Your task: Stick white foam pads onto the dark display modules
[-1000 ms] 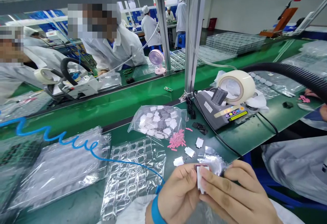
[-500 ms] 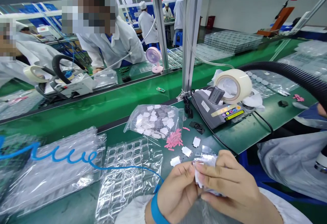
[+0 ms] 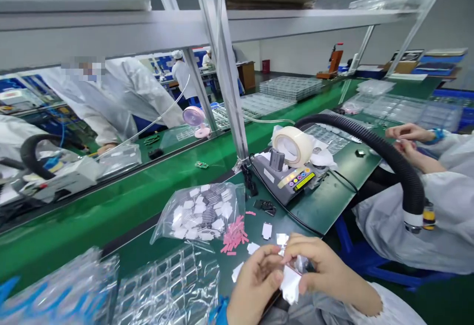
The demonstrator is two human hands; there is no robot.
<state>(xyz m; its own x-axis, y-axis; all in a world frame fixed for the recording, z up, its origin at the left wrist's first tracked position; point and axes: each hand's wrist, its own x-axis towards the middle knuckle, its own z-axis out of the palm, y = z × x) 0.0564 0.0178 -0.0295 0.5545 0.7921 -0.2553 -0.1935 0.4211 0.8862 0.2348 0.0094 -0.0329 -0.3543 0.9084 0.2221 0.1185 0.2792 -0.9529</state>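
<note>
Near the table's front edge, my left hand (image 3: pixel 257 280) and my right hand (image 3: pixel 320 268) meet around a small white flat piece with a notched lower edge (image 3: pixel 291 283). Fingers of both hands are closed on it, its face tilted toward me. A thin reddish line shows along its upper part. Several similar white pieces (image 3: pixel 267 230) lie just beyond my hands. Close to them is a heap of thin pink strips (image 3: pixel 236 233). Behind my left hand, a clear plastic bag (image 3: pixel 202 211) holds many white pieces. A blue band and coiled cord are at my left wrist.
A grey tape dispenser (image 3: pixel 283 179) carries a large tape roll (image 3: pixel 292 146). Clear compartment trays (image 3: pixel 166 285) lie on the left. A black corrugated hose (image 3: pixel 370 142) arches on the right, beside a co-worker's hands (image 3: pixel 411 140). A metal post (image 3: pixel 225 78) stands beyond the bag.
My view has swung up and to the right, bringing the shelf and the co-worker's hands in. The white piece has turned and now shows more of its face between my hands.
</note>
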